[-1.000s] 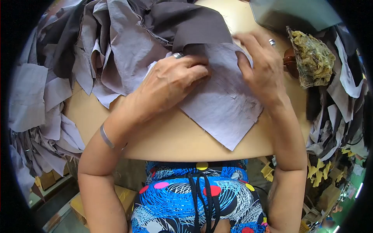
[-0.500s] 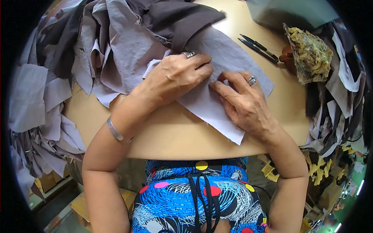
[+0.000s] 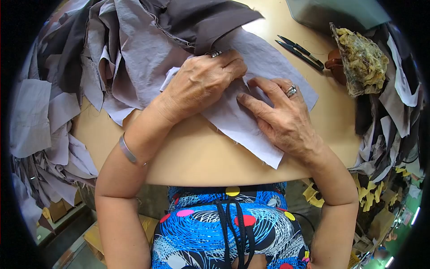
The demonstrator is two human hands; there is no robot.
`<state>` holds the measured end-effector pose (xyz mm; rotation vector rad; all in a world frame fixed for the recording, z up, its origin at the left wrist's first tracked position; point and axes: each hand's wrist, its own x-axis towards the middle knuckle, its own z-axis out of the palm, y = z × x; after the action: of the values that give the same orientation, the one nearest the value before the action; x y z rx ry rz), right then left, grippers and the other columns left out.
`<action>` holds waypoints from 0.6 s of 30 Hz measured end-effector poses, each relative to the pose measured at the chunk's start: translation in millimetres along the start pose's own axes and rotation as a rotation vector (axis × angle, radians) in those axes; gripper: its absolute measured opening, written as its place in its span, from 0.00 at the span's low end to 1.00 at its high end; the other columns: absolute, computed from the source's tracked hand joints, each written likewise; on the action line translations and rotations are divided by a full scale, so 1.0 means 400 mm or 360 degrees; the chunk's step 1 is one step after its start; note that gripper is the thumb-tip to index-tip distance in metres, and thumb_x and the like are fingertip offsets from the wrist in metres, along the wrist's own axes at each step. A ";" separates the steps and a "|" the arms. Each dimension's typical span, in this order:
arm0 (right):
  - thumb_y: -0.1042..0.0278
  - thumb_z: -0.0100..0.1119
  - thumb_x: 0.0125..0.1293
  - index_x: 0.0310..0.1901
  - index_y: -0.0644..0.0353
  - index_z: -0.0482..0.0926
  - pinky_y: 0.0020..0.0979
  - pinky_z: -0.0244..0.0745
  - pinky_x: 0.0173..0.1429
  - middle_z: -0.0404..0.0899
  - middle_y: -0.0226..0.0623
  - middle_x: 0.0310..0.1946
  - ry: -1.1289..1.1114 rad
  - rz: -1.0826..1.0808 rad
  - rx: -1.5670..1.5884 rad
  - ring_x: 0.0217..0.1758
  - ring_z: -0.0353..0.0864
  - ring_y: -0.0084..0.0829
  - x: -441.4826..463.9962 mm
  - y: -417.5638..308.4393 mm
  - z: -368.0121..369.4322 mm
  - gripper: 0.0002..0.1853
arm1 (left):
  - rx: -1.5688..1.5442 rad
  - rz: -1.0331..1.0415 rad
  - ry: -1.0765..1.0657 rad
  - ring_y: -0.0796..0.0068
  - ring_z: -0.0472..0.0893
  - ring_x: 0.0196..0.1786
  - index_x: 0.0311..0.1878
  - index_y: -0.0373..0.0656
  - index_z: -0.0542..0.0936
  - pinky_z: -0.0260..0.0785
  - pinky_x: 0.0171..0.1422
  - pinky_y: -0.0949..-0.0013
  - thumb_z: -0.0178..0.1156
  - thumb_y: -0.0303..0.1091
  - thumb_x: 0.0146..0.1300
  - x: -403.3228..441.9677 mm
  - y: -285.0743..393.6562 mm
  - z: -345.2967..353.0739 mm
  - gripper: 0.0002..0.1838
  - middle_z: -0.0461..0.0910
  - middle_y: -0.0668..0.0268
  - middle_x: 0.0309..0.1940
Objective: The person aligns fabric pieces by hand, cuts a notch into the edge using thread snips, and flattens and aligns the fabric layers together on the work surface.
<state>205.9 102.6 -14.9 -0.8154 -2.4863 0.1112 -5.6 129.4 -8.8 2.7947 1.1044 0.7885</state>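
A pale lilac-grey piece of cloth (image 3: 251, 134) lies on the table under both hands, its lower corner near the front edge. My left hand (image 3: 208, 78), with a ring on one finger, is closed in a pinch on this cloth; its fingertips are partly hidden. Just to the right, my right hand (image 3: 284, 114) rests on the same cloth with thumb and forefinger apart. A small raised fold or slit shows between the two hands. Dark brown cloth (image 3: 215, 22) joins the lilac piece above my left hand.
More lilac and brown cloth (image 3: 130, 54) is heaped at the left and hangs over the table's edge. Black thread snips (image 3: 300, 53) lie at the upper right, beside a brown object (image 3: 335, 62) and a yellowish fibrous lump (image 3: 363, 62). Cloth strips (image 3: 396, 107) hang at the right.
My right thumb and forefinger have spread apart, and the thumb has shifted slightly left on the cloth. My left hand keeps its pinch, moved slightly upward.
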 end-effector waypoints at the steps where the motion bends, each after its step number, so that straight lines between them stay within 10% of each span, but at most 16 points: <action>1: 0.73 0.60 0.45 0.42 0.50 0.80 0.37 0.70 0.50 0.73 0.34 0.49 0.0000 -0.0003 0.0005 0.49 0.73 0.37 0.001 -0.001 0.000 0.18 | 0.0010 0.0009 0.0006 0.64 0.81 0.37 0.40 0.42 0.77 0.75 0.39 0.65 0.57 0.23 0.53 -0.002 0.000 -0.001 0.10 0.78 0.64 0.41; 9: 0.73 0.60 0.51 0.43 0.55 0.79 0.40 0.71 0.52 0.76 0.40 0.47 -0.0097 0.0183 0.0495 0.48 0.75 0.41 0.012 0.017 -0.030 0.14 | 0.0086 0.0121 -0.0061 0.66 0.82 0.39 0.43 0.43 0.79 0.76 0.40 0.68 0.56 0.26 0.53 -0.026 -0.001 -0.007 0.13 0.77 0.65 0.44; 18: 0.68 0.59 0.57 0.57 0.55 0.68 0.46 0.75 0.49 0.78 0.47 0.46 -0.0002 0.0645 -0.0048 0.46 0.78 0.49 0.140 0.102 -0.007 0.24 | 0.0168 0.0201 -0.0013 0.68 0.81 0.38 0.43 0.43 0.80 0.76 0.37 0.68 0.61 0.25 0.52 -0.023 0.027 -0.024 0.13 0.76 0.65 0.45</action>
<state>190.5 167.6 3.1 -1.3220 -2.2950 0.2153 -9.1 113.9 -2.3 2.9776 1.0049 0.7489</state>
